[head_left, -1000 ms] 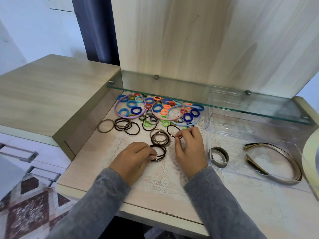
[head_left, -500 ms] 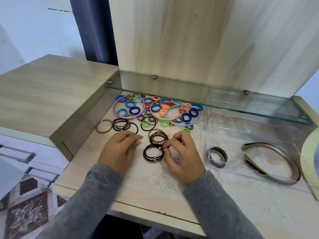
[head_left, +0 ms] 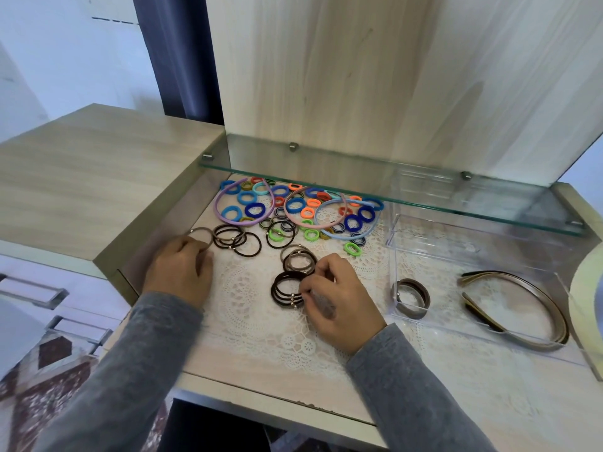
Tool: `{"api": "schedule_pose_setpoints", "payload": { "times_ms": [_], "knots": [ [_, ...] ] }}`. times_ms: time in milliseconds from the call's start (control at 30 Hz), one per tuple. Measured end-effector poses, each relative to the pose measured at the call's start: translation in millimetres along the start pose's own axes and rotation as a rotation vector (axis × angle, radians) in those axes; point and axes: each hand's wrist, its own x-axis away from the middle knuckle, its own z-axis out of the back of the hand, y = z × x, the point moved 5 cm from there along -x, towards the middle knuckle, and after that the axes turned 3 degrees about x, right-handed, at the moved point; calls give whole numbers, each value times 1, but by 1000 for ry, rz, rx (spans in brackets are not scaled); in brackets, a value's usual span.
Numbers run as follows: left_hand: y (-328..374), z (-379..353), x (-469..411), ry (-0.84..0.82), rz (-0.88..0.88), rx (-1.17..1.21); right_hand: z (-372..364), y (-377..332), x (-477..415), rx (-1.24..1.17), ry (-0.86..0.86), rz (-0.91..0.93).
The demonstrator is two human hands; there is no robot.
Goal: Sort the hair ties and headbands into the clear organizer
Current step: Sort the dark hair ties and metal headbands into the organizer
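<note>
On the lace mat point(head_left: 248, 298) lie several thin brown hair ties in clusters. My right hand point(head_left: 339, 298) pinches the right edge of a stack of dark brown hair ties point(head_left: 284, 290). Just behind that stack lies a taupe cluster point(head_left: 298, 259). My left hand point(head_left: 179, 269) is at the far left, its curled fingers over the near edge of a single light brown tie point(head_left: 199, 234); a grip cannot be made out. The clear organizer point(head_left: 394, 243) stands to the right and holds a coiled brown band point(head_left: 411, 298) and brown headbands point(head_left: 522, 308).
Under the glass shelf point(head_left: 391, 199) lies a pile of small colourful ties point(head_left: 295, 205) with purple point(head_left: 228, 220), pink point(head_left: 288, 215) and light blue point(head_left: 342, 237) headbands. Another dark tie cluster point(head_left: 236, 239) lies beside my left hand. A raised wooden cabinet top point(head_left: 98, 177) borders the left.
My left hand has left the dark stack and moved left and back to the single light brown tie. My right hand came from the back ties down to the dark stack's right edge.
</note>
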Motion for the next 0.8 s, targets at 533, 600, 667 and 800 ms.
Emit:
{"api": "schedule_pose_setpoints", "payload": {
  "times_ms": [533,600,667,800],
  "knots": [
    [36,-9,-18,-179,-366,-70,4,14,0,-27,113,-179],
    [37,-9,-18,-186,-384,-72,4,15,-1,-31,130,-193],
    [42,-7,-15,-169,-394,-57,5,16,-1,-49,136,-213],
    [63,-3,0,-96,-440,101,3,18,0,-66,131,-243]
  ]
}}
